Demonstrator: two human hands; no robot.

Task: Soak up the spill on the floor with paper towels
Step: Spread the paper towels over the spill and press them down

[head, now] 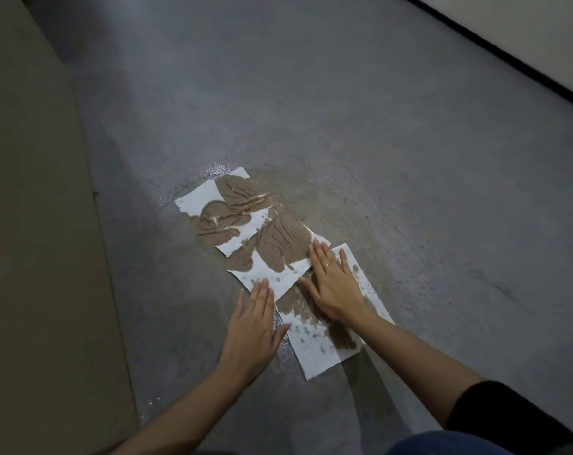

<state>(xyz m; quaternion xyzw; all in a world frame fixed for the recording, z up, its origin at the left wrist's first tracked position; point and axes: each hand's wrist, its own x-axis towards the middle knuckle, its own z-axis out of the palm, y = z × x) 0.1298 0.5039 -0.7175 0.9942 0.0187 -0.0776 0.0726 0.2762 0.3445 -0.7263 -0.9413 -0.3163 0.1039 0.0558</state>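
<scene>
Three white paper towels lie in a diagonal row on the grey floor over a brownish spill [314,188]. The far towel [222,205] and the middle towel [272,254] are mostly stained brown. The near towel [324,343] is wet in patches. My right hand [334,284] lies flat, fingers spread, on the near towel where it meets the middle one. My left hand [255,320] rests flat on the floor, its fingertips touching the middle towel's near edge. Neither hand grips anything.
A beige wall or cabinet side [32,224] runs along the left. A dark baseboard [508,50] crosses the upper right. Wet glints show on the floor [219,169] beyond the far towel and by my left hand. My knee in blue fabric [442,444] sits at the bottom edge.
</scene>
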